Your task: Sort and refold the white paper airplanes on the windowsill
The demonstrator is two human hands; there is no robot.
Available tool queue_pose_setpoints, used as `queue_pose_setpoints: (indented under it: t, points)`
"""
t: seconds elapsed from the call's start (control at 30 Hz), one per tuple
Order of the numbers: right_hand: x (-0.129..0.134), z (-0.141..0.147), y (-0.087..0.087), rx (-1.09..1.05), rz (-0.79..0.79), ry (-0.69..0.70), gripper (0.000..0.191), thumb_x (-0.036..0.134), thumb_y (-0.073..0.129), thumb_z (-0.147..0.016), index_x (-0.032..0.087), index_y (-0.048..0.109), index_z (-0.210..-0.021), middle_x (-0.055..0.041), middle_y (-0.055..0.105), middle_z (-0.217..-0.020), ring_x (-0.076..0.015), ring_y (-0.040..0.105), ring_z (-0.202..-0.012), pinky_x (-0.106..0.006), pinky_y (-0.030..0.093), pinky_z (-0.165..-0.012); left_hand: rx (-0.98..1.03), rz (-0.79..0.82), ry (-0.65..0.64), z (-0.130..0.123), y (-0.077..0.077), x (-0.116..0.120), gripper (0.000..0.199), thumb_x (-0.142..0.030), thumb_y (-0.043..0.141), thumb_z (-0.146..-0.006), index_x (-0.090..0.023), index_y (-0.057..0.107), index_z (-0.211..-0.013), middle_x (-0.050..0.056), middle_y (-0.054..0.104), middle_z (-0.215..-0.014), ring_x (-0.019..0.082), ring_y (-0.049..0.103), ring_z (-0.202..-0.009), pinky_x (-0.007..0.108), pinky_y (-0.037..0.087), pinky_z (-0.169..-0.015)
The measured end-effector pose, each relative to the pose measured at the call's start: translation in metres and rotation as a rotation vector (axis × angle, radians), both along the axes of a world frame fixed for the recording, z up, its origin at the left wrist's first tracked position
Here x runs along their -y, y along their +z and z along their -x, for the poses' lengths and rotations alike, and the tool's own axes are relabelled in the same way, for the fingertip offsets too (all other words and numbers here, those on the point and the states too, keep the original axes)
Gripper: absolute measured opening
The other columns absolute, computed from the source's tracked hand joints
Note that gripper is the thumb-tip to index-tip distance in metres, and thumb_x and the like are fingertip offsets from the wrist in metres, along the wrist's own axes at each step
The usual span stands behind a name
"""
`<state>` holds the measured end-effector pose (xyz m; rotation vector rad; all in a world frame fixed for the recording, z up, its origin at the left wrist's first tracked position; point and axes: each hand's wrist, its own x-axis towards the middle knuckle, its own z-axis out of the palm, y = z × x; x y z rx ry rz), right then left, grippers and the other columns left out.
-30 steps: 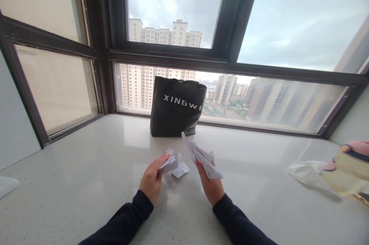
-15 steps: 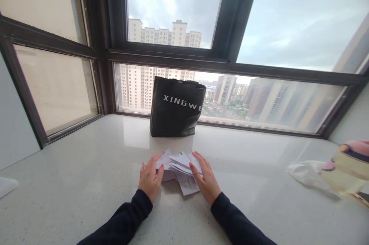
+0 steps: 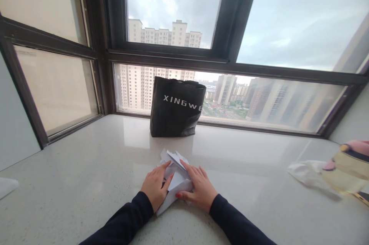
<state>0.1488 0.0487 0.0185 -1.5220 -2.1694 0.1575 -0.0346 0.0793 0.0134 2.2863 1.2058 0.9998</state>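
A loose heap of white paper pieces (image 3: 178, 177) lies on the counter, some folded and sticking up at angles. My left hand (image 3: 157, 183) grips the heap from the left, with thumb and fingers bent over its edge. From the right, my right hand (image 3: 200, 187) closes on it too, fingers over the upper sheets and thumb low on the front ones. Between my hands the papers are squeezed into a narrow bunch. Just behind stands an upright black bag (image 3: 177, 110) with white lettering, touched by neither hand.
The pale speckled counter (image 3: 86, 187) runs back to dark-framed windows (image 3: 173, 58). At the right edge sit a yellow and pink item (image 3: 347, 168) and a crumpled white piece, perhaps tissue (image 3: 307, 172). Something white (image 3: 7, 186) lies at the far left.
My hands have come closer together and pressed the paper pieces inward. The heap is narrower, and some sheets now tilt up or reach toward me. The bag has not moved.
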Motion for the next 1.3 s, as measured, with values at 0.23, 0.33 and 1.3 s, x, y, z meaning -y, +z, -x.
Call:
queue_pose_setpoints:
  t: [0.23, 0.33, 1.3]
  points:
    - [-0.005, -0.001, -0.001, -0.194, -0.076, 0.085, 0.075, 0.027, 0.063, -0.062, 0.016, 0.032, -0.129, -0.0129, 0.052, -0.120, -0.0257, 0.053, -0.102, -0.037, 0.041, -0.085, 0.455, 0.206, -0.193, -0.002, 0.006, 0.004, 0.033, -0.024, 0.042, -0.080, -0.015, 0.047, -0.112, 0.012, 0.054, -0.113, 0.021, 0.057, -0.095, 0.033, 0.046, -0.079]
    - [-0.007, -0.004, 0.003, -0.337, -0.097, 0.042, 0.050, 0.015, 0.050, -0.067, 0.019, 0.044, -0.117, -0.0071, 0.063, -0.102, -0.0219, 0.061, -0.086, -0.030, 0.048, -0.072, 0.603, 0.245, -0.213, -0.003, 0.010, 0.008, 0.031, -0.025, 0.045, -0.080, -0.016, 0.046, -0.110, 0.012, 0.054, -0.114, 0.021, 0.056, -0.096, 0.032, 0.047, -0.078]
    - [-0.016, -0.021, -0.003, -0.748, -0.515, -0.280, 0.031, 0.037, 0.042, -0.082, 0.018, 0.048, -0.106, -0.0075, 0.058, -0.093, -0.0220, 0.056, -0.088, -0.033, 0.045, -0.071, 0.514, 0.019, 0.247, 0.010, -0.004, -0.014, 0.030, -0.029, 0.036, -0.080, -0.023, 0.047, -0.107, 0.003, 0.055, -0.112, 0.021, 0.046, -0.108, 0.040, 0.030, -0.095]
